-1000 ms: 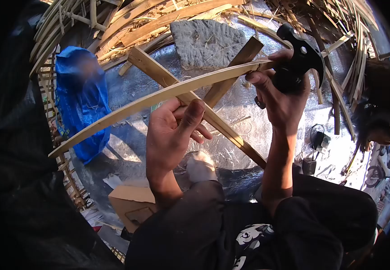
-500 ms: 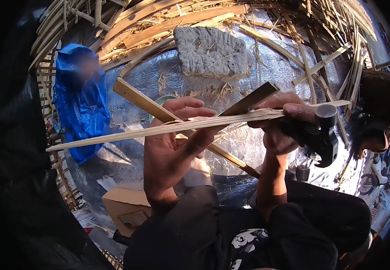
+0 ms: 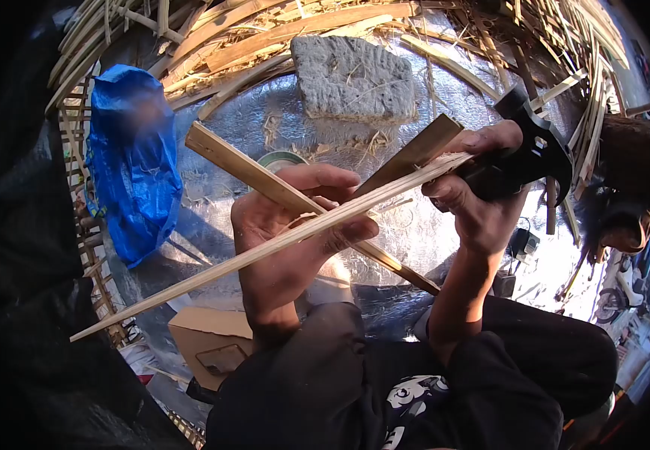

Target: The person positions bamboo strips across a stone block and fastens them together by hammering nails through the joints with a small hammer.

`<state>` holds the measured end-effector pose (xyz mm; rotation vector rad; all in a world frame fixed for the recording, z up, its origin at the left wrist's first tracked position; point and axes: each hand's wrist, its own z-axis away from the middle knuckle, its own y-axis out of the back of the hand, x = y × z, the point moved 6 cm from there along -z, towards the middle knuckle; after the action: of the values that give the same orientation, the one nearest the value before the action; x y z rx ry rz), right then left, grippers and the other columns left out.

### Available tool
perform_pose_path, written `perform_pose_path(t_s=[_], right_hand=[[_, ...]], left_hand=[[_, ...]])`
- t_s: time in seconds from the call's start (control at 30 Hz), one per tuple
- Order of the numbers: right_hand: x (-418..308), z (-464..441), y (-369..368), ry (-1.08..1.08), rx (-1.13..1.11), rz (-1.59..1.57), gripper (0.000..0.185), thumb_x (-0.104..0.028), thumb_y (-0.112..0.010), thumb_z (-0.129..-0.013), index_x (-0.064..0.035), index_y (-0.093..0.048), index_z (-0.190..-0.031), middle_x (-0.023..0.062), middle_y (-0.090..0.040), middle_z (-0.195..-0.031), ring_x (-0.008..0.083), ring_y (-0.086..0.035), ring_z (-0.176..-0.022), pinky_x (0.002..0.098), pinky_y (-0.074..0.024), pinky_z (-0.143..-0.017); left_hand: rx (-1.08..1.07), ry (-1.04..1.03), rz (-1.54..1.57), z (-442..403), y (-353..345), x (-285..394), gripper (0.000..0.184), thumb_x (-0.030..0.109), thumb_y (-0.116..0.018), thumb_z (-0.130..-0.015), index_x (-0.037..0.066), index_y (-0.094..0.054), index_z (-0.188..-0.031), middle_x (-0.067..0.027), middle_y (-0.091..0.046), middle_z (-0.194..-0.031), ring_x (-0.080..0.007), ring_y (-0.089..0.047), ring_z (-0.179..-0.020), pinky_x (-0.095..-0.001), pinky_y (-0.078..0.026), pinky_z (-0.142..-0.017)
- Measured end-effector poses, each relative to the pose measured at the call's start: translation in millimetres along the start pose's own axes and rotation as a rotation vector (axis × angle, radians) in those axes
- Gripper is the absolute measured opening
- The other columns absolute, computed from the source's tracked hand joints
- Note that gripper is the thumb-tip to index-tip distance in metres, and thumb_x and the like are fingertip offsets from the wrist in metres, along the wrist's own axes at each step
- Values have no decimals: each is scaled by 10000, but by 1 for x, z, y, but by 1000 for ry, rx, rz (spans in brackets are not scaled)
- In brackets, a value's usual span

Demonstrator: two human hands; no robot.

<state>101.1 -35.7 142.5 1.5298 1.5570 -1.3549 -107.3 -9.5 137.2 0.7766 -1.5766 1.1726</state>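
Note:
A pale split bamboo strip [image 3: 265,247] slants across in front of both hands, its thin tip low at the left. Behind it, a darker bamboo slat [image 3: 250,169] and a shorter slat [image 3: 415,154] cross near my left hand [image 3: 280,240]. That hand is curled round the crossing, with its thumb against the pale strip; part of the grip is hidden. My right hand [image 3: 482,176] has a black claw hammer [image 3: 546,146] in it, head pointing up and right. Its thumb and fingers also meet the pale strip's upper end.
A rough concrete block [image 3: 355,79] sits on the silvery floor sheet [image 3: 250,127] ahead. Bamboo strips [image 3: 287,41] are heaped behind it. At left lies a blue plastic bag [image 3: 137,165]; a cardboard box [image 3: 208,337] stands near my knee. A round container [image 3: 280,159] is partly hidden by my left hand.
The pale strip has tilted, its left tip dropping, and its right end no longer extends past my right hand. My right hand has turned, swinging the hammer head upward.

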Motion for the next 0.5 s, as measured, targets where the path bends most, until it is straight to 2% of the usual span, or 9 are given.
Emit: perform_pose_path(t_s=[0.07,0.17,0.2,0.23,0.3,0.43,0.5], right_hand=[[1,1,-1,-53,-2,-34,463,71,-901,-728,34,-603,-1081,158,-732,-984,133,-707,-806,237,-551,-657],[5,5,-4,-109,75,79,447,66,-904,-730,27,-626,-1078,130,-740,-970,113,-697,-817,233,-544,-646],[3,5,-8,9,119,131,434,71,-898,-734,25,-637,-1077,121,-742,-968,121,-704,-826,231,-545,-645],[0,6,-10,86,72,227,458,92,-863,-759,13,-587,-1116,162,-732,-980,181,-717,-849,271,-578,-667],[-5,9,-14,254,-3,409,513,133,-794,-808,-13,-488,-1194,246,-713,-1004,300,-744,-894,349,-644,-712],[-9,8,-15,284,76,299,479,106,-812,-808,-12,-522,-1171,209,-716,-946,235,-728,-795,296,-610,-628],[-7,0,-11,-71,145,207,432,61,-853,-797,10,-590,-1135,136,-746,-930,195,-741,-876,263,-583,-685]], left_hand=[[96,148,21,3,1,-12,309,5,-852,-826,-52,-706,-1091,-128,-764,-931,-172,-739,-830,-305,-615,-754],[187,170,157,4,-2,-13,227,16,-831,-859,-56,-734,-1052,-146,-771,-909,-170,-741,-786,-302,-614,-726],[178,136,99,0,-4,-9,178,17,-815,-878,-65,-745,-1019,-153,-770,-895,-168,-738,-753,-297,-610,-695],[178,133,98,0,-4,-11,178,17,-815,-878,-65,-745,-1019,-153,-770,-895,-168,-738,-753,-297,-610,-695],[186,78,-26,-1,-2,-11,187,-10,-778,-887,-53,-715,-1058,-209,-755,-885,-224,-733,-690,-314,-594,-652],[178,68,-43,-3,-4,-10,190,0,-785,-887,-63,-712,-1050,-196,-756,-875,-216,-734,-688,-306,-597,-644],[203,100,-7,-4,-1,-15,185,-5,-788,-883,-64,-714,-1042,-191,-756,-868,-216,-731,-681,-308,-599,-643]])
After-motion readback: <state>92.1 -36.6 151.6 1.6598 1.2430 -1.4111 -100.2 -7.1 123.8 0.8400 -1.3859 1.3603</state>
